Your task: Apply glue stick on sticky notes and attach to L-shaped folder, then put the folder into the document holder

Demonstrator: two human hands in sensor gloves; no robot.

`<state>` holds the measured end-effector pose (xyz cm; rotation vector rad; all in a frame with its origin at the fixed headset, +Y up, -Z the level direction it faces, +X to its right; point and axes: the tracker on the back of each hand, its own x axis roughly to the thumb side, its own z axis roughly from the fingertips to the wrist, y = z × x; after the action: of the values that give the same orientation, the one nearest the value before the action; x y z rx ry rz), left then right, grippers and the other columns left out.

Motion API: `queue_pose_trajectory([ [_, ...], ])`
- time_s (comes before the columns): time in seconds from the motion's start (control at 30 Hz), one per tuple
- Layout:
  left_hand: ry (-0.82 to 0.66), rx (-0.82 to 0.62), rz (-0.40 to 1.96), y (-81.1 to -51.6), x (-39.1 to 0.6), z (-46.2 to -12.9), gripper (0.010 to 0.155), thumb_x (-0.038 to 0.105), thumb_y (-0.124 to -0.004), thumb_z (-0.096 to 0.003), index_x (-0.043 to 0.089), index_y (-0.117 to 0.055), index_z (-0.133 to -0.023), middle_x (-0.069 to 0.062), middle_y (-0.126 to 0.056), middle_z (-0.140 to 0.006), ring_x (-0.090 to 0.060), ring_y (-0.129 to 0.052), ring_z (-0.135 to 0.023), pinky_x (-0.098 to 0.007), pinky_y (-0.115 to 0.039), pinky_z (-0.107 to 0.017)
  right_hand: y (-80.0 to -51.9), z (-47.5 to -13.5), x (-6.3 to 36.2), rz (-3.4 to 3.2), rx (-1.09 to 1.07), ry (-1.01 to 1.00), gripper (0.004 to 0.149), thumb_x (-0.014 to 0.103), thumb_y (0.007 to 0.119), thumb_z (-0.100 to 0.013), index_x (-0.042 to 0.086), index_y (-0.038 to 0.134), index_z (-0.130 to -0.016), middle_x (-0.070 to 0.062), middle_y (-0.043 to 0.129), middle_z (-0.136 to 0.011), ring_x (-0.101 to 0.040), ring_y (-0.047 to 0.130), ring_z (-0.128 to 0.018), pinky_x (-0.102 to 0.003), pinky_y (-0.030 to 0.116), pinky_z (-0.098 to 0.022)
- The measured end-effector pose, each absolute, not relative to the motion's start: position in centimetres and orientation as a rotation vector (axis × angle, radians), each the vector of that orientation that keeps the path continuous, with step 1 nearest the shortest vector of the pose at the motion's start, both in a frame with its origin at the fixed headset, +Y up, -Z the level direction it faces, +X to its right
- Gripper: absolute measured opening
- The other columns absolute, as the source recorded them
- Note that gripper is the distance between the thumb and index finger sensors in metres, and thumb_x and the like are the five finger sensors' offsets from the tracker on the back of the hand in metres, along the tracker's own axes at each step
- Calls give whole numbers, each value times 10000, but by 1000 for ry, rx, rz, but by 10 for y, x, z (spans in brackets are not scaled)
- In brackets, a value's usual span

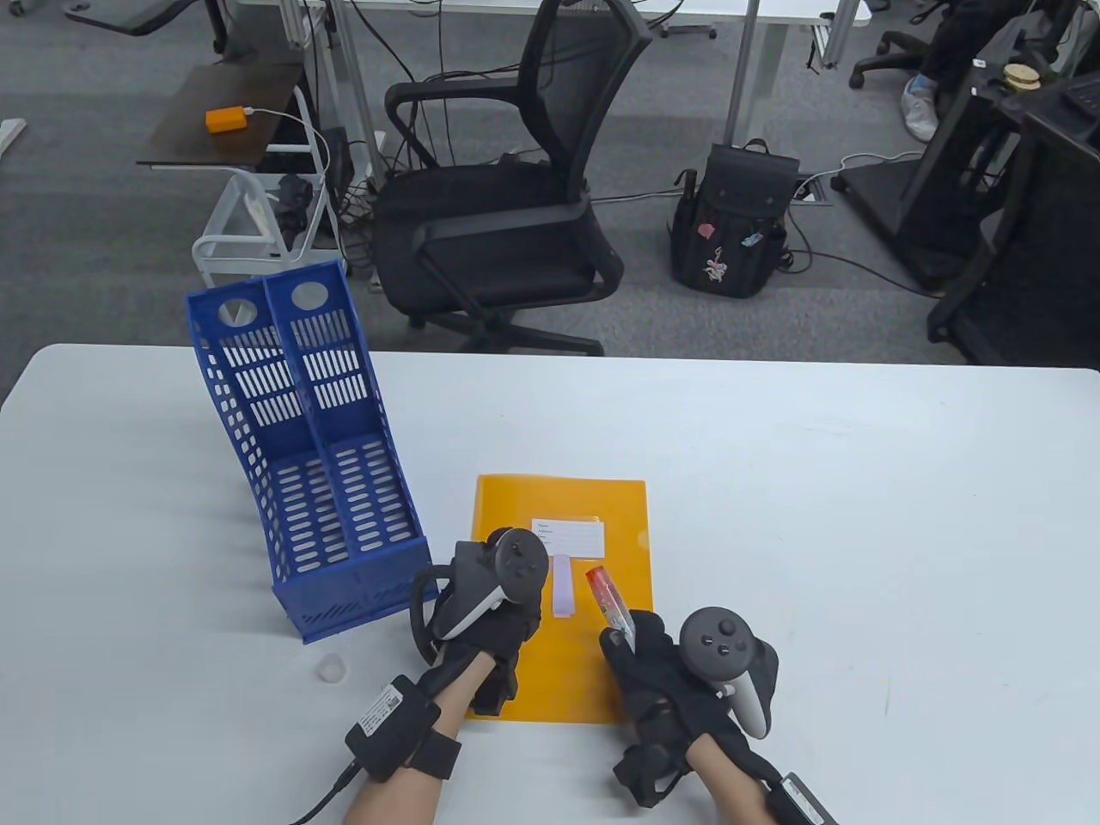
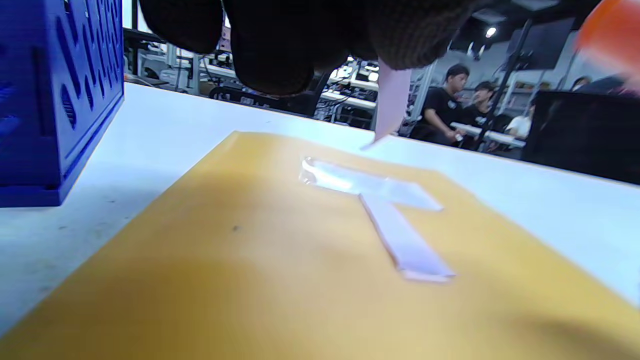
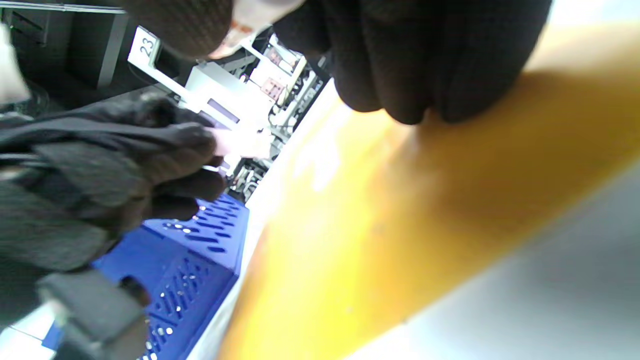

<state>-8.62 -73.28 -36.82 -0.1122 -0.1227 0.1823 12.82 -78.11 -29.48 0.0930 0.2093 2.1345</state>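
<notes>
Orange folder [image 1: 563, 601] flat on desk [image 1: 859, 533], right of blue document holder [image 1: 318, 481]. Left hand [image 1: 481, 623] apparently pinching pale sticky note [image 2: 392, 105]; right hand [image 1: 666, 679] grasping glue stick [image 1: 610, 601] over folder.

Gloved right hand [image 3: 400, 55] above orange folder [image 3: 380, 210], blue holder [image 3: 200, 265] beyond.

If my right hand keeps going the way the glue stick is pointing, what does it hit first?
Probably the sticky note strip lying on the orange folder. The right hand holds the glue stick, aimed up and left toward it. The left hand lies just beyond, though heights are unclear.
</notes>
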Motion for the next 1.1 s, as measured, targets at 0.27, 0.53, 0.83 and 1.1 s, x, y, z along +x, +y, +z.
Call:
queue_pose_trajectory([
  [0.27,-75,-128,114,-749,-69,-391,413,356,-681,-526,240,-585,-911,-80,-572,-1066,-262,-741,-909,-584,-568,-725,-781,-295,129,2126,89,213,620,416,629,-506,-44,534,-911,-320,691,-890,-504,771,-763,-530,763,-479],
  [0.53,-85,-133,57,-761,-59,-397,403,373,-712,-517,301,-629,-905,-38,-625,-1048,-263,-751,-910,-585,-572,-727,-781,-295,130,2120,86,214,620,416,629,-506,-45,534,-911,-320,691,-890,-504,771,-763,-530,763,-479],
  [0.83,-122,-179,36,-771,-53,-396,390,389,-774,-487,333,-728,-870,33,-789,-967,-271,-807,-883,-584,-610,-705,-781,-295,130,2125,88,213,620,416,630,-506,-44,535,-910,-320,689,-892,-504,769,-765,-531,761,-480],
  [1.1,-130,-206,6,-775,-50,-394,381,395,-789,-481,362,-758,-859,50,-811,-971,-273,-786,-906,-586,-598,-713,-781,-295,130,2121,87,216,620,415,631,-506,-44,535,-911,-319,690,-892,-504,769,-765,-532,761,-480],
])
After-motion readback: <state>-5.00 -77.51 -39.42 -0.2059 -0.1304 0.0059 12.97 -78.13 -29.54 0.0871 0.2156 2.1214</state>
